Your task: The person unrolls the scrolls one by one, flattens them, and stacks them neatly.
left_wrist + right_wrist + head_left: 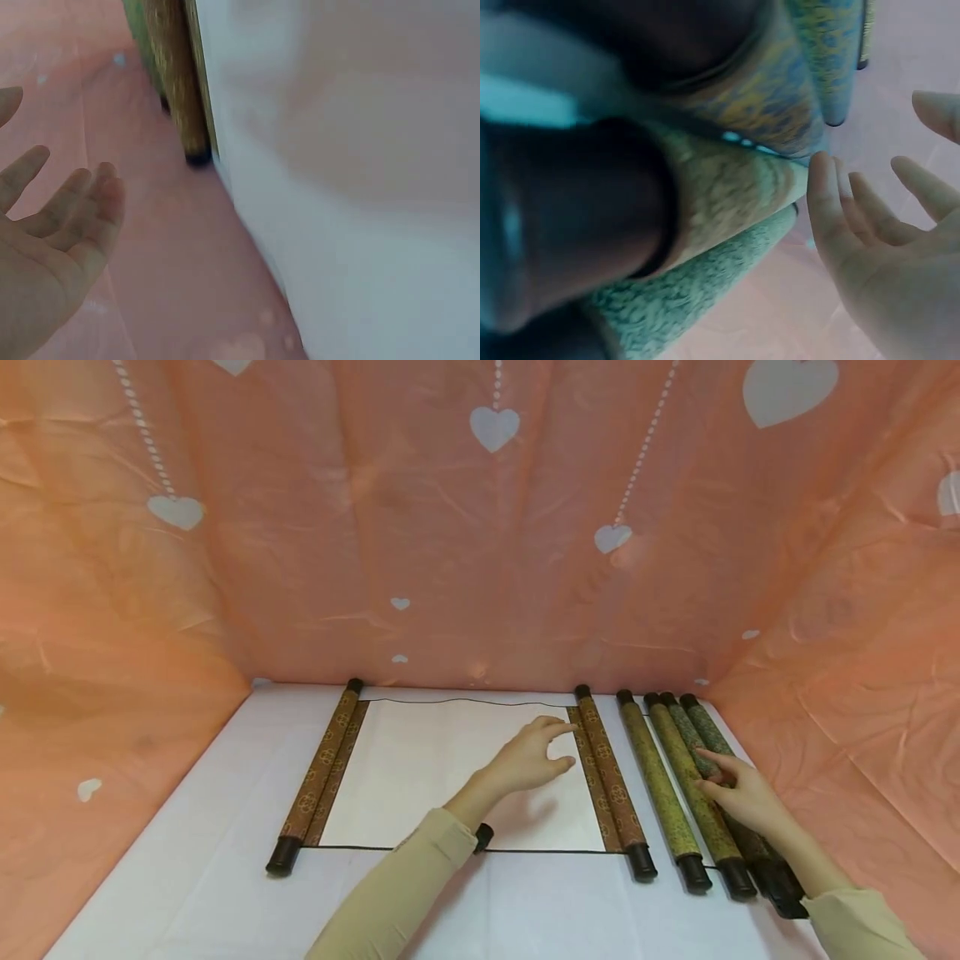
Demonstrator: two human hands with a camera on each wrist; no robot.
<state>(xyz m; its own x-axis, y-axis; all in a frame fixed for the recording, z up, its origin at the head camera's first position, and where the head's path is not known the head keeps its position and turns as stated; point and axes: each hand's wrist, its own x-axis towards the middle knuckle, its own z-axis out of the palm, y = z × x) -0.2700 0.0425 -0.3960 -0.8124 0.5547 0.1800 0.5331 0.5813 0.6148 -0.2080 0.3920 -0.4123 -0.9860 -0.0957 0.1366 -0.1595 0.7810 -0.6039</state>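
A scroll (pixel 465 768) lies unrolled on the white table, its blank white sheet framed by brown patterned rollers with black end knobs. Over the sheet's right part, beside the right brown roller (pixel 607 777), my left hand (pixel 528 756) hovers with spread fingers and holds nothing. To the right lie two yellow-green rollers (pixel 660 785) with a narrow white strip between them. Past these are dark green rollers (pixel 705 718), lying close together. My right hand (pixel 742 793) is over them, fingertips near the second yellow-green roller; in the right wrist view its fingers (pixel 825 202) are extended.
A peach plastic curtain (pixel 480 568) with white hearts encloses the back and both sides. The white tabletop (pixel 202 827) extends left and in front of the scroll. Black roller ends (pixel 787 906) stick out at the table's right front.
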